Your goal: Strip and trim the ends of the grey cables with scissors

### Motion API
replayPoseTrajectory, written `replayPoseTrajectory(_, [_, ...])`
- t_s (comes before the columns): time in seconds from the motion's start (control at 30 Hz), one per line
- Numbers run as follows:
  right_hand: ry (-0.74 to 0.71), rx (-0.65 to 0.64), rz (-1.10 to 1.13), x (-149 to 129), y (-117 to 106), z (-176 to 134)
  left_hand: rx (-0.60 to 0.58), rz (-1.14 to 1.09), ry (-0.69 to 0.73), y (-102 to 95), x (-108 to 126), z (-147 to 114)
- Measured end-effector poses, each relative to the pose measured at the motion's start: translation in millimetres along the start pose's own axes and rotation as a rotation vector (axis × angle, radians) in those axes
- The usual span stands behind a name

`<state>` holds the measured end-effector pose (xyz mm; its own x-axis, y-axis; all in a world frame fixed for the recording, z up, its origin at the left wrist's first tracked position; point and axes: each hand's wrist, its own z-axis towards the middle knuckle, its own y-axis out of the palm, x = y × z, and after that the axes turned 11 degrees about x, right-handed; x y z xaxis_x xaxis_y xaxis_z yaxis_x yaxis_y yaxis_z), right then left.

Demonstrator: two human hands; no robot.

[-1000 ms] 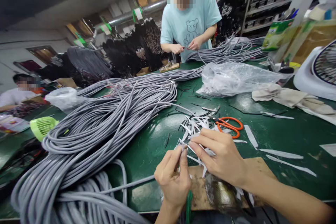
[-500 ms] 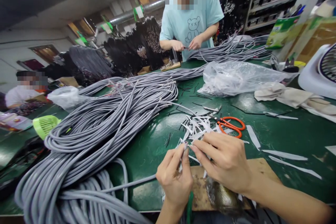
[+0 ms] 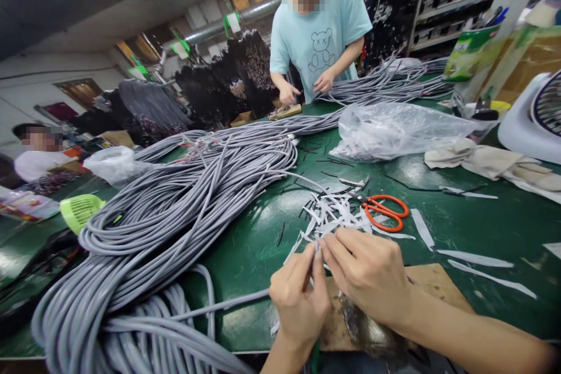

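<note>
Between the thumb and fingers of my left hand [image 3: 298,295] is the end of a grey cable [image 3: 236,302], which runs back left to the large coils. My right hand [image 3: 366,272] is pinched at the same cable tip, its fingertips touching those of the left. What exactly the right fingertips grip is too small to see. White strips [image 3: 331,213] and short black pieces lie just beyond the hands. Scissors [image 3: 385,212] with orange handles rest beside them. Under my hands is a brown board [image 3: 432,286] with a dark, shiny object [image 3: 366,324] on it.
Coils of grey cable [image 3: 175,210] fill the left of the green table [image 3: 245,228]. A clear plastic bag [image 3: 394,128], gloves [image 3: 491,166] and a fan [image 3: 534,111] lie right. A co-worker [image 3: 322,35] stands opposite; another person [image 3: 39,158] sits far left.
My hands have shifted slightly right, still pinched together at the cable end. The co-worker's hands have moved apart, one lowering toward a small wooden block on the table.
</note>
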<state>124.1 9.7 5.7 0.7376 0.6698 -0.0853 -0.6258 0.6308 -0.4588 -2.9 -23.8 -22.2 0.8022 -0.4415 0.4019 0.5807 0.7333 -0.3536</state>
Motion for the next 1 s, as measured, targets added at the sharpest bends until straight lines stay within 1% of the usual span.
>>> replayPoseTrajectory(0.07, [0.011,0.012,-0.037,2.2,1.2,0.8,-0.012,-0.013,-0.014,-0.2,0.5,1.1])
replayPoseTrajectory(0.2, [0.004,0.06,-0.005,3.9,-0.2,3.0,-0.007,-0.065,-0.192,-0.5,-3.2,3.4])
replayPoseTrajectory(0.27, [-0.02,0.072,0.012,2.6,-1.1,2.7,-0.002,-0.113,-0.229,-0.5,-4.8,3.4])
replayPoseTrajectory(0.43, [-0.048,0.051,0.031,-1.1,-1.0,0.2,0.044,-0.116,-0.18,-0.2,-3.2,3.0])
replayPoseTrajectory(0.57, [-0.047,0.063,0.011,-1.0,-2.6,0.5,0.082,-0.096,-0.142,0.5,-1.9,4.3])
replayPoseTrajectory(0.77, [-0.033,0.068,-0.023,-0.1,-5.5,2.6,0.072,-0.116,-0.171,1.0,-4.6,4.5])
replayPoseTrajectory(0.87, [-0.022,0.024,-0.005,-2.9,-2.4,0.9,0.064,-0.128,-0.176,0.9,-4.1,4.0])
replayPoseTrajectory(1.0, [-0.059,-0.079,0.068,-5.6,2.3,-2.4,0.103,-0.113,-0.177,0.4,-2.8,3.8])
